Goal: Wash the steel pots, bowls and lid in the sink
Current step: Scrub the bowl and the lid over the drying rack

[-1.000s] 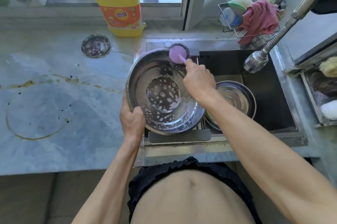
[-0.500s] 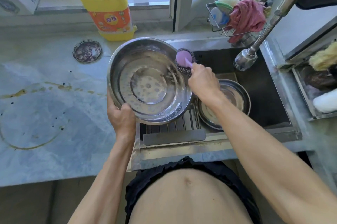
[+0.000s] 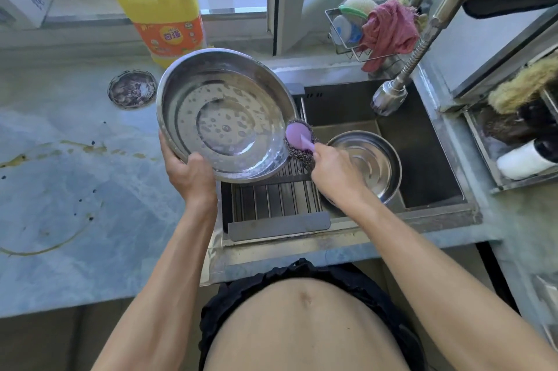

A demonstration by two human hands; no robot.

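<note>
On the counter [image 3: 75, 177] at the left lie brownish ring stains, with a yellow detergent bottle [image 3: 163, 13] standing at the back. The left hand [image 3: 188, 173] grips the near rim of the large steel bowl [image 3: 225, 115], thumb inside and fingers curled beneath. The bowl is round, tilted with its open mouth facing up toward the camera, held over the sink's left edge above the ribbed drain rack [image 3: 273, 198]; its shiny inside is speckled with suds. The right hand [image 3: 335, 174], fingers clamped round the purple handle, presses the steel-wool scrubber [image 3: 299, 141] to the bowl's right rim. A smaller steel bowl [image 3: 373, 164] sits upright in the sink [image 3: 428, 159], below the faucet head [image 3: 389, 97].
</note>
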